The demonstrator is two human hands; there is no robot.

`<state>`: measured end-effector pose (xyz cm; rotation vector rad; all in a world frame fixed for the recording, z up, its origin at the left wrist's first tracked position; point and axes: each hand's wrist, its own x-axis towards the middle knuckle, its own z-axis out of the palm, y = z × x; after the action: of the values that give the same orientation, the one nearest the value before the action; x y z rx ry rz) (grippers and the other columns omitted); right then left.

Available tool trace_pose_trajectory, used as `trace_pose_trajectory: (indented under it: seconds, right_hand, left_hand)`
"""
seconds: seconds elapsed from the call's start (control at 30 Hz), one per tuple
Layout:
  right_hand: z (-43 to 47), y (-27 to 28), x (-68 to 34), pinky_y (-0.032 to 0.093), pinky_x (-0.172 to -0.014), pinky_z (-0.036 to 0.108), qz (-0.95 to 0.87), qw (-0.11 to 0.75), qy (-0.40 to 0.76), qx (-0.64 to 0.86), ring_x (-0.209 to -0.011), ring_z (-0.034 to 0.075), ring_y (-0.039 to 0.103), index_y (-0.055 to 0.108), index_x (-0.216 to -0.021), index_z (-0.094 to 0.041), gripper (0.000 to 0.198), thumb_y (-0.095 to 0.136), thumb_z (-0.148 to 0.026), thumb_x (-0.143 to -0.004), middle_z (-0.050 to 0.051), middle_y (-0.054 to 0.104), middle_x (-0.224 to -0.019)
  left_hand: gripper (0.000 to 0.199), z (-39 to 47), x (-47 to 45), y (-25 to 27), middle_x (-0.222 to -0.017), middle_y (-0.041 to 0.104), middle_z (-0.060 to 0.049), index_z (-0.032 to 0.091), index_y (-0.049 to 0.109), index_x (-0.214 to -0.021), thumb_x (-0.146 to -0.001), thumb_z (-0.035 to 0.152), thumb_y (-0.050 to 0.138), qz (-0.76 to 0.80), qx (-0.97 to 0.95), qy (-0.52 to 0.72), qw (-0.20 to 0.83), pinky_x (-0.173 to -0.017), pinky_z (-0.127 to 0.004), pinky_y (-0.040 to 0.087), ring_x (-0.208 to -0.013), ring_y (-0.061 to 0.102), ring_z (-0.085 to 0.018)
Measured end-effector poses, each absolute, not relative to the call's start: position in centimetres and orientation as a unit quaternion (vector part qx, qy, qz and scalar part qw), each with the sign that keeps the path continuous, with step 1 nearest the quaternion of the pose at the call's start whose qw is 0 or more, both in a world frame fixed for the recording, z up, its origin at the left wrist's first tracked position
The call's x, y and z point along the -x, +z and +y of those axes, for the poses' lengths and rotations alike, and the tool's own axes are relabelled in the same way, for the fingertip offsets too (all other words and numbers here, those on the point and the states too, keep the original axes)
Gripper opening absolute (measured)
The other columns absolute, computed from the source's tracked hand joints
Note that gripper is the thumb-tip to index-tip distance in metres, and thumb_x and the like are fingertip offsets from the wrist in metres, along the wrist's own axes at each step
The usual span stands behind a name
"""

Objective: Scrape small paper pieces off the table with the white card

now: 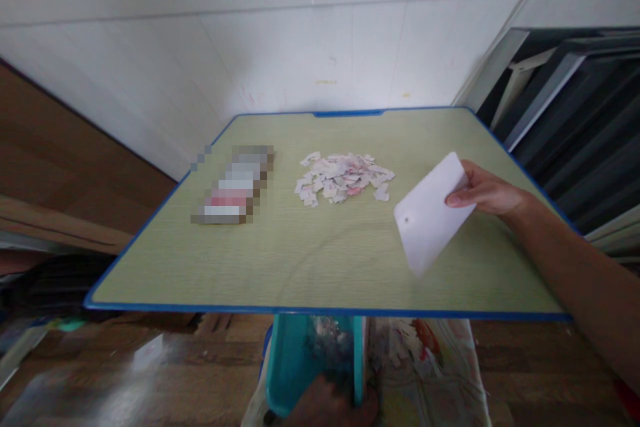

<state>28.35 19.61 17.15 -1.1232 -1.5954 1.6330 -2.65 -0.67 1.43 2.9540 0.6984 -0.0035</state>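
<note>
My right hand [483, 190] is closed on a white flat plate [433, 210] with rounded corners and a small hole, thumb on its face. The plate is tilted above the right side of a pale green table [280, 263] with a blue edge. To its left lies a loose pile of torn paper scraps [345, 175], whitish with some pink. Low in the view, my left hand [325, 403] is closed over the near rim of a teal plastic bin [290, 360], below the table's front edge. More small scraps, blurred, lie inside the bin.
A long blurred-out item [230, 190] lies on the table's left side. Beside the bin, a patterned cloth [450, 360] carries more scraps. A white wall [320, 47] stands behind the table, dark panels [575, 87] lean at right, and a brown wooden panel [75, 153] is at left.
</note>
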Motion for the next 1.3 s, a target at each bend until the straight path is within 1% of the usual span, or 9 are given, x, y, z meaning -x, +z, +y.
trace_pose_trajectory:
  seconds: [0.17,0.33,0.53,0.9,0.97,1.1,1.17,1.23,1.3]
  right_hand:
    - [20.4,17.2,-29.3,0.043,-0.055,0.019,-0.594,0.317,0.572,0.469,-0.059,0.011,0.058,0.063,-0.084,-0.013,0.024,0.063,-0.021,-0.061,0.003,0.065,-0.074]
    - [20.8,17.0,-29.2,0.045,-0.047,0.021,-0.624,0.259,0.559,0.480,-0.054,0.013,0.058,0.065,-0.076,-0.015,0.024,0.067,-0.025,-0.055,0.003,0.065,-0.069]
    - [19.9,17.5,-27.5,0.045,-0.049,0.019,-0.678,0.168,0.589,0.406,-0.057,0.012,0.058,0.065,-0.076,-0.016,0.021,0.066,-0.023,-0.056,0.001,0.065,-0.069]
    - [19.4,17.2,-27.2,0.043,-0.047,0.016,-0.694,0.115,0.620,0.349,-0.054,0.009,0.055,0.065,-0.068,-0.016,0.014,0.068,-0.019,-0.054,-0.003,0.062,-0.062]
    - [19.4,16.8,-27.2,0.044,-0.048,0.019,-0.666,0.173,0.619,0.378,-0.054,0.011,0.056,0.064,-0.070,-0.016,0.019,0.069,-0.022,-0.052,-0.002,0.063,-0.063]
    - [20.3,16.1,-27.5,0.046,-0.052,0.023,-0.554,0.426,0.555,0.451,-0.056,0.012,0.056,0.063,-0.079,-0.017,0.026,0.068,-0.025,-0.055,0.001,0.063,-0.069]
    - [21.0,15.9,-27.7,0.046,-0.057,0.024,-0.502,0.522,0.506,0.468,-0.060,0.012,0.056,0.062,-0.082,-0.015,0.026,0.067,-0.024,-0.058,0.003,0.063,-0.077]
    - [21.6,15.8,-28.0,0.046,-0.063,0.025,-0.469,0.568,0.477,0.479,-0.065,0.013,0.056,0.061,-0.085,-0.014,0.029,0.067,-0.023,-0.058,0.005,0.062,-0.085]
    - [21.9,15.8,-28.2,0.046,-0.065,0.027,-0.455,0.577,0.468,0.490,-0.066,0.013,0.056,0.060,-0.085,-0.013,0.030,0.067,-0.024,-0.058,0.006,0.062,-0.089]
  left_hand:
    - [0.021,-0.7,2.7,1.0,-0.050,0.054,0.004,0.017,0.048,-0.096,-0.075,0.017,0.048,0.224,-0.972,-0.002,0.063,-0.035,-0.020,0.029,-0.037,0.047,-0.011]
    - [0.019,-0.7,2.8,0.7,-0.048,0.052,0.004,0.017,0.048,-0.095,-0.076,0.017,0.047,0.222,-0.973,0.014,0.058,-0.034,-0.021,0.027,-0.036,0.046,-0.012]
    - [0.015,-0.8,2.6,0.8,-0.048,0.053,0.004,0.019,0.048,-0.092,-0.077,0.021,0.048,0.225,-0.972,-0.004,0.063,-0.033,-0.021,0.028,-0.036,0.047,-0.013]
    - [0.017,-0.8,2.8,0.7,-0.050,0.054,0.004,0.018,0.048,-0.096,-0.079,0.018,0.045,0.227,-0.972,0.006,0.060,-0.034,-0.021,0.030,-0.037,0.048,-0.012]
    - [0.017,-0.9,2.8,0.8,-0.051,0.055,0.004,0.020,0.048,-0.096,-0.080,0.021,0.044,0.237,-0.969,-0.016,0.072,-0.034,-0.021,0.031,-0.038,0.049,-0.013]
    - [0.022,-0.9,2.7,1.0,-0.052,0.056,0.003,0.019,0.047,-0.100,-0.078,0.021,0.047,0.235,-0.968,-0.035,0.076,-0.034,-0.021,0.031,-0.038,0.050,-0.014]
    - [0.024,-0.8,2.7,1.1,-0.055,0.058,0.002,0.018,0.047,-0.101,-0.077,0.020,0.049,0.225,-0.970,-0.037,0.077,-0.035,-0.021,0.032,-0.039,0.051,-0.014]
    - [0.023,-0.7,2.7,1.2,-0.055,0.058,0.003,0.018,0.047,-0.101,-0.078,0.022,0.048,0.223,-0.970,-0.041,0.083,-0.036,-0.021,0.033,-0.040,0.051,-0.013]
    - [0.019,-0.6,2.7,1.2,-0.053,0.056,0.003,0.019,0.048,-0.098,-0.079,0.022,0.047,0.224,-0.971,-0.032,0.080,-0.036,-0.021,0.032,-0.040,0.050,-0.013]
